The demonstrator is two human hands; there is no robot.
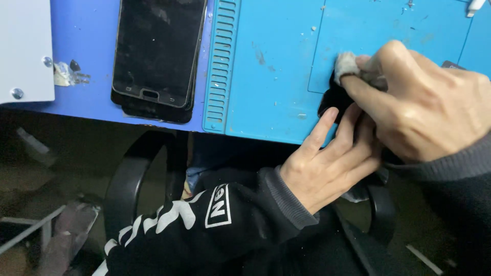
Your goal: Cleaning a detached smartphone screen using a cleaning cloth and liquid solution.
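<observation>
My right hand (424,102) presses a small grey-white wad of cloth (347,64) against a black phone (335,97) that lies at the front edge of the light blue work mat (276,66). The fingers of that hand pinch the cloth, and the index fingertip is wrapped in it. From below, my left hand (327,163) steadies the same phone with its fingers laid along the near edge. Most of the phone is hidden under both hands. Both arms wear dark sleeves; the left one has white print.
Two or three black phone screens (153,51) lie stacked face up on the darker blue table (82,46) at the left of the mat. A white metal plate with screws (25,51) sits at the far left. A black chair arm (128,179) is below the table edge.
</observation>
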